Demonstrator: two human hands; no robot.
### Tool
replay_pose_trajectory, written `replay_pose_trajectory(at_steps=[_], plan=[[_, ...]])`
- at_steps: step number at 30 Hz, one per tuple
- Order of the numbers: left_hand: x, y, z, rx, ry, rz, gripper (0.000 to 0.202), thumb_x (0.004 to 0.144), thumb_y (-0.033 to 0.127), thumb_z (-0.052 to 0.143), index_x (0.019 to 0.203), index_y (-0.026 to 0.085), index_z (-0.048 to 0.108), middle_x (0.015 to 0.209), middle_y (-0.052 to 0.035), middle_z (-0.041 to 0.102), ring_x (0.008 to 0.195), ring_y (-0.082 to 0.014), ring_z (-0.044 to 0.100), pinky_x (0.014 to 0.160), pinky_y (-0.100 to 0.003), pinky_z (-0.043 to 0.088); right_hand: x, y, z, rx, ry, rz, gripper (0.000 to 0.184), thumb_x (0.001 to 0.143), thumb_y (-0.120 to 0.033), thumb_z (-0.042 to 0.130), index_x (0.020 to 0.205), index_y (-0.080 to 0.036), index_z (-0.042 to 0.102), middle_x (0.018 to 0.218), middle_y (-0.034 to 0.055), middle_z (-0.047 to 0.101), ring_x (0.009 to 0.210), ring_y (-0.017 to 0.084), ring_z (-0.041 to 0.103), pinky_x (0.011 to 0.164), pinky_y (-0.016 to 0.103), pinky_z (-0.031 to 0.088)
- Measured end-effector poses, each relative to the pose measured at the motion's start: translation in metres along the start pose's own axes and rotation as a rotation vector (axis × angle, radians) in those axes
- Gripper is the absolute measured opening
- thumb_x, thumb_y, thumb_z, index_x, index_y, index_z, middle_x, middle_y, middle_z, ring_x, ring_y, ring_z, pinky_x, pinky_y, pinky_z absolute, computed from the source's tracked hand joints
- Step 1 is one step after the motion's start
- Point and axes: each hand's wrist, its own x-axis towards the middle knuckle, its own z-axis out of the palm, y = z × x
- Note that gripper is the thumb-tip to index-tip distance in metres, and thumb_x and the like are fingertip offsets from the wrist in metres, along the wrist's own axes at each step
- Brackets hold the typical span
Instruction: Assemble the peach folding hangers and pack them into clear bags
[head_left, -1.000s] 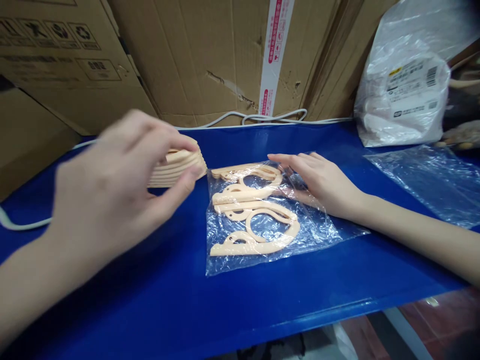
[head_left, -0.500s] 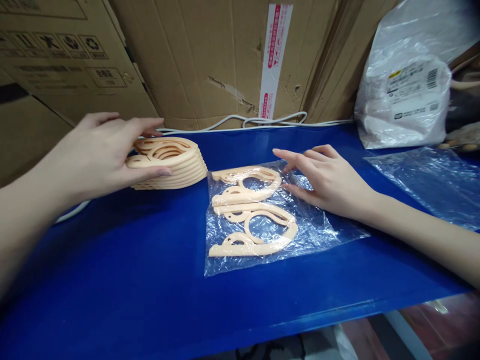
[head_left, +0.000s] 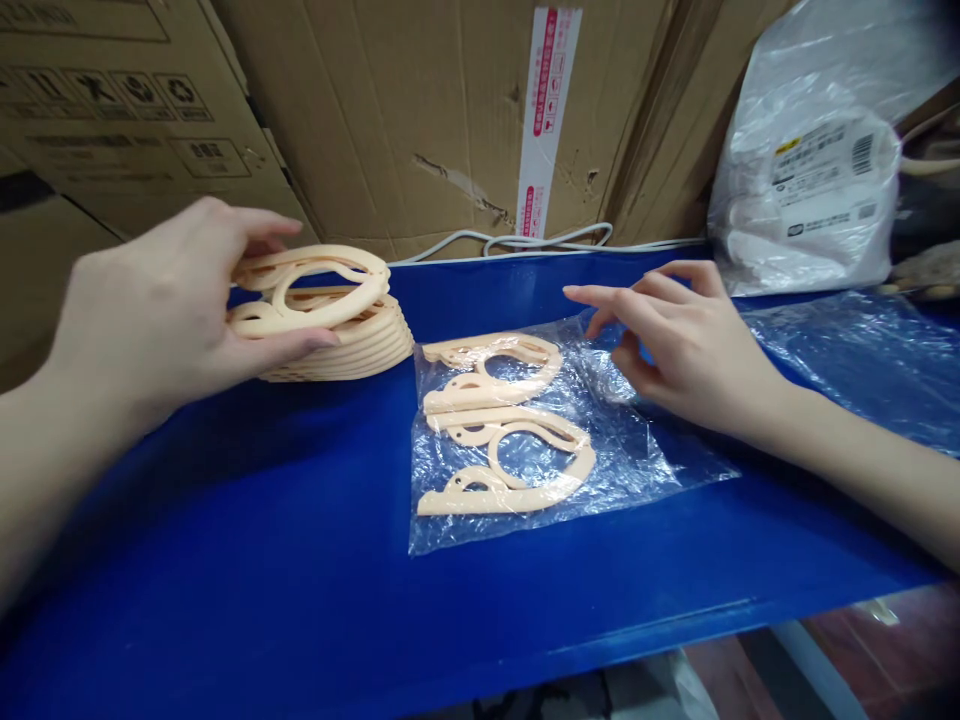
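My left hand (head_left: 165, 290) pinches a beige plastic folding hanger (head_left: 349, 300), folded up, between thumb and fingers. It is raised and tilted over a neat stack of matching hangers (head_left: 375, 352) on the left of the blue table. Right of the stack lies a clear plastic bag (head_left: 637, 450). Inside it, two folded hangers (head_left: 559, 490) lie flat, one nearer to me than the other. Above the bag's right side hovers my right hand (head_left: 682, 345), holding nothing, its index finger stretched out and the other fingers bent and apart.
Cardboard boxes (head_left: 420, 90) stand along the back of the blue table (head_left: 300, 590). A white cable (head_left: 450, 238) runs along their foot. At the back right sits a labelled white plastic package (head_left: 810, 200), with another clear plastic bag (head_left: 862, 350) lying before it.
My left hand has taken the top hanger and lifted it off the stack, slightly left and up. My right hand has moved a little to the right, away from the bagged hangers.
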Motion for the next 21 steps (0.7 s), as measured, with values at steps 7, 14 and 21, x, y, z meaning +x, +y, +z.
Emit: replay_pose_trajectory(at_steps=[7, 14, 21], plan=[[-0.031, 0.049, 0.001, -0.068, 0.176, 0.415, 0.076, 0.085, 0.079, 0.056, 0.131, 0.019, 0.058, 0.125, -0.0139, 0.071, 0.110, -0.0368, 0.069, 0.091, -0.044, 0.054, 0.001, -0.043, -0.022, 0.125, 0.048, -0.093, 0.030, 0.103, -0.040, 0.053, 0.125, -0.023, 0.063, 0.114, 0.0098, 0.074, 0.095, 0.027, 0.068, 0.083, 0.045, 0.045], [-0.058, 0.081, 0.012, -0.221, 0.189, 0.635, 0.084, 0.081, 0.063, 0.071, 0.152, 0.028, 0.044, 0.136, -0.0116, 0.069, 0.120, -0.0387, 0.068, 0.098, -0.050, 0.057, -0.001, -0.068, -0.017, 0.295, -0.021, -0.240, 0.043, 0.098, -0.061, 0.057, 0.108, -0.021, 0.067, 0.132, 0.0157, 0.068, 0.109, 0.028, 0.066, 0.081, 0.041, 0.050], [-0.050, 0.082, 0.009, -0.444, 0.048, 0.544, 0.106, 0.078, 0.090, 0.052, 0.164, 0.037, 0.019, 0.164, -0.0060, 0.042, 0.146, -0.0379, 0.046, 0.126, -0.054, 0.035, 0.005, -0.050, -0.032, 0.588, -0.198, -0.074, 0.032, 0.093, -0.055, 0.066, 0.099, -0.024, 0.071, 0.128, 0.0105, 0.064, 0.116, 0.026, 0.064, 0.088, 0.036, 0.058]])
